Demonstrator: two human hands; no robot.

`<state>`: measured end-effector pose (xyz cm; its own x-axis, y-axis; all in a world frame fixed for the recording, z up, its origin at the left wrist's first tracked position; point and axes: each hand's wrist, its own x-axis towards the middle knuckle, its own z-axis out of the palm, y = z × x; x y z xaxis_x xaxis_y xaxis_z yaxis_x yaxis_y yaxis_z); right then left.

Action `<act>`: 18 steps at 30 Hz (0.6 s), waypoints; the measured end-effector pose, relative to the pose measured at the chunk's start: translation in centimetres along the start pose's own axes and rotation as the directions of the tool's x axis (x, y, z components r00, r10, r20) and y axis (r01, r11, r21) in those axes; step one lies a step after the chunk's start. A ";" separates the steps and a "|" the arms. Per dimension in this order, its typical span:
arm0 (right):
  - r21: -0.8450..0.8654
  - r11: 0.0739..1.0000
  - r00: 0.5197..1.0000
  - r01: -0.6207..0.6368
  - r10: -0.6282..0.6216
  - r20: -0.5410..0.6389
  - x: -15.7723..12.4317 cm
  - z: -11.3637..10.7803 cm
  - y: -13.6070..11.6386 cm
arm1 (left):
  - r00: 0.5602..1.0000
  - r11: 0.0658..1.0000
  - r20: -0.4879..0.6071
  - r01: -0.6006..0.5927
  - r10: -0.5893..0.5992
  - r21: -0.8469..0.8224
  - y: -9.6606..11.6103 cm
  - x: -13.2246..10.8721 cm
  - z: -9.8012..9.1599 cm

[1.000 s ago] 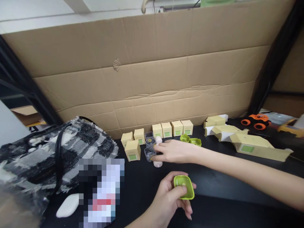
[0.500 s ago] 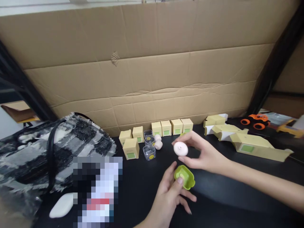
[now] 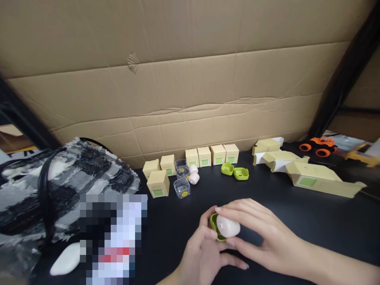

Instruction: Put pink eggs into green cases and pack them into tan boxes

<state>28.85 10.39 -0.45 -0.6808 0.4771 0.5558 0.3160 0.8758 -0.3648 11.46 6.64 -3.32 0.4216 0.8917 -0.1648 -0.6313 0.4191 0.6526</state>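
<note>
Low in the middle, my left hand [image 3: 200, 251] grips a small lime-green plastic tray [image 3: 213, 221] between thumb and fingers. My right hand [image 3: 267, 233] pinches a pale pink rounded piece [image 3: 230, 227] with a small knob at its end. The piece is tilted against the tray's opening and covers much of it; whether it is seated inside cannot be seen. Further back on the dark table, two similar green trays [image 3: 241, 173] stand side by side. Left of them lie two pale pink pieces [image 3: 194, 179] beside several clear plastic covers [image 3: 181, 188].
Several small tan boxes [image 3: 158, 184] stand along the cardboard wall [image 3: 184, 87]. Opened tan cartons [image 3: 317, 178] and an orange toy truck [image 3: 322, 147] are at the right. A black-and-grey frayed bag [image 3: 97, 170] and a white oval object [image 3: 65, 259] occupy the left.
My right hand has come down and brought the pink piece against the green tray in my left hand. Both trays at the back now show fully. The camera view has shifted slightly.
</note>
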 end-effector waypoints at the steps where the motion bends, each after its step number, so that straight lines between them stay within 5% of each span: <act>1: -0.020 1.000 1.000 0.003 -0.003 0.008 0.0 -0.1 -0.2 | 1.000 1.000 0.023 0.002 -0.002 0.003 0.1 0.0 0.0; 18: -0.063 0.998 0.998 0.017 -0.013 0.054 -0.1 0.3 -1.4 | 0.997 0.997 0.037 0.072 -0.073 0.038 0.1 0.3 0.1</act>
<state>28.29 9.10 -0.19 -0.7195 0.4606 0.5197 0.3457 0.8866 -0.3073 11.60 6.93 -3.18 0.4903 0.8518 -0.1846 -0.5744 0.4751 0.6666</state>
